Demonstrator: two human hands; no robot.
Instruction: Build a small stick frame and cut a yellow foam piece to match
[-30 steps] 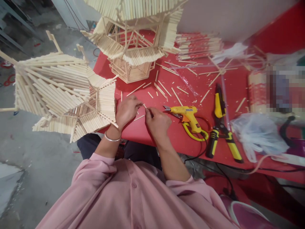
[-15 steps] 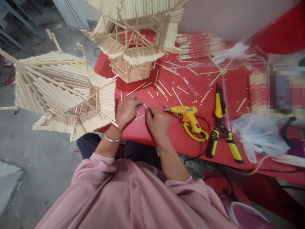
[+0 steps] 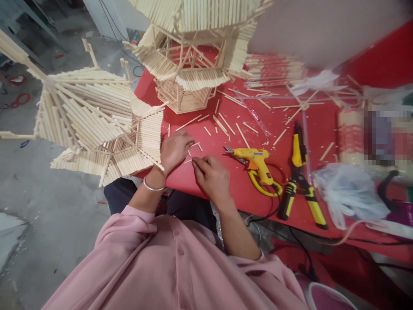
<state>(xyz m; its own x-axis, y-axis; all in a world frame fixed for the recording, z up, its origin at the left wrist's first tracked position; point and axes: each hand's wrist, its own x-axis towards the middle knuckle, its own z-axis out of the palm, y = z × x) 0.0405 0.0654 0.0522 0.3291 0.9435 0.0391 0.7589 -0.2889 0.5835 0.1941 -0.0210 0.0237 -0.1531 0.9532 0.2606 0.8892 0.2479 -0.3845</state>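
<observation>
Near the front edge of the red table, my left hand [image 3: 177,148] pinches a small angled piece of joined wooden sticks [image 3: 198,144] between thumb and fingers. My right hand [image 3: 213,176] is lower and to the right, its thumb and fingertips closed at the right end of a short wooden stick [image 3: 187,162] on the tabletop. The fingers cover that end of the stick. Left of my hands stands a tilted model roof of wooden sticks [image 3: 87,112]. To the right lies a yellow glue gun [image 3: 254,159], its nozzle pointing left.
A tiered stick pavilion [image 3: 200,79] stands at the back of the red table [image 3: 226,189]. Loose sticks [image 3: 221,125] are scattered before it. Yellow-black cutters [image 3: 298,172], a plastic bag [image 3: 351,193], bundled sticks [image 3: 274,69] and a star-shaped stick frame [image 3: 303,104] are farther right.
My right hand has let go of the small joined piece and moved down to the short stick. My left hand keeps the piece. The view has shifted slightly.
</observation>
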